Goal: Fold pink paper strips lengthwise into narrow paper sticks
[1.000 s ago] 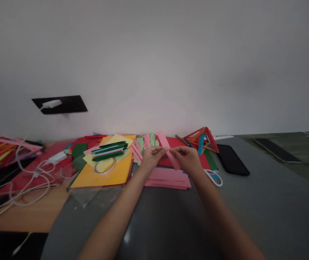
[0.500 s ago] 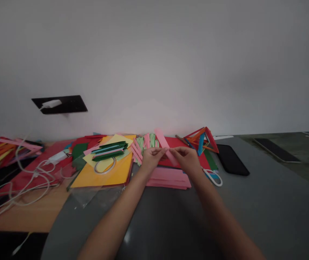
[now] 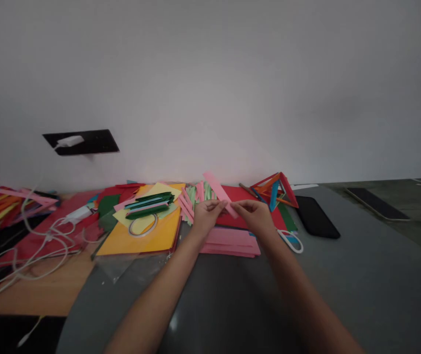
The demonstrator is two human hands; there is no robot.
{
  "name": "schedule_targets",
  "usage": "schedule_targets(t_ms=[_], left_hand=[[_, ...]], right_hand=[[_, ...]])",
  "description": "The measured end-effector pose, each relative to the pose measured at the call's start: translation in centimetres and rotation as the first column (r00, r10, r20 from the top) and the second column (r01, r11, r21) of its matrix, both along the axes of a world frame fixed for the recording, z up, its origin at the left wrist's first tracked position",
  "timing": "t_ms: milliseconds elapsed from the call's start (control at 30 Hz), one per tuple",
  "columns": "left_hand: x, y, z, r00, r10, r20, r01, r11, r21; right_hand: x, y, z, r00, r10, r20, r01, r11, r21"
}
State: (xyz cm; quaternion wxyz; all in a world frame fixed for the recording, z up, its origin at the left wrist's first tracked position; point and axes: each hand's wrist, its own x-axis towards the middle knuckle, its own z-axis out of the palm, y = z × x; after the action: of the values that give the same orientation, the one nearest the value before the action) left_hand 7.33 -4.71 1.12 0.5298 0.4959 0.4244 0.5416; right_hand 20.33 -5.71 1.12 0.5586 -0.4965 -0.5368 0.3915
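A pink paper strip slants up and to the left between my hands, above the red sheet. My left hand pinches its edge near the lower end. On the other side, my right hand has thumb and forefinger closed on the strip's lower end. Below the hands lies a stack of pink paper. Behind my left hand are small pink and light green strips. Dark green folded strips and a tape roll rest on yellow sheets.
Right of my hands stand a folded-strip frame, white-handled scissors and a black phone. Farther right is another dark phone. At left, white cables cross red paper near coloured strips. A wall rises behind.
The pink strip's upper end has swung a little to the left, so the strip slants more. Both hands stay almost in place.
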Motion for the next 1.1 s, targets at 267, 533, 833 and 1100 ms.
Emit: schedule_targets(t_ms=[267, 533, 833, 1100], left_hand=[[0.1, -0.1, -0.1, 0.981, -0.192, 0.031, 0.192, 0.981, 0.000], [-0.1, 0.2, -0.4, 0.993, -0.110, 0.034, 0.111, 0.994, -0.008], [0.0, 0.1, -0.3, 0.995, -0.097, 0.015, 0.098, 0.995, -0.024], [-0.3, 0.2, -0.1, 0.991, -0.131, 0.006, 0.131, 0.990, -0.045]], right_hand=[[-0.1, 0.1, -0.1, 0.998, -0.052, -0.032, 0.054, 0.996, 0.068], [0.3, 0.2, 0.0, 0.999, -0.010, 0.052, 0.006, 0.998, 0.070], [-0.3, -0.1, 0.0, 1.000, 0.006, 0.018, -0.008, 0.996, 0.091], [-0.6, -0.3, 0.1, 0.999, -0.048, 0.016, 0.046, 0.992, 0.119]])
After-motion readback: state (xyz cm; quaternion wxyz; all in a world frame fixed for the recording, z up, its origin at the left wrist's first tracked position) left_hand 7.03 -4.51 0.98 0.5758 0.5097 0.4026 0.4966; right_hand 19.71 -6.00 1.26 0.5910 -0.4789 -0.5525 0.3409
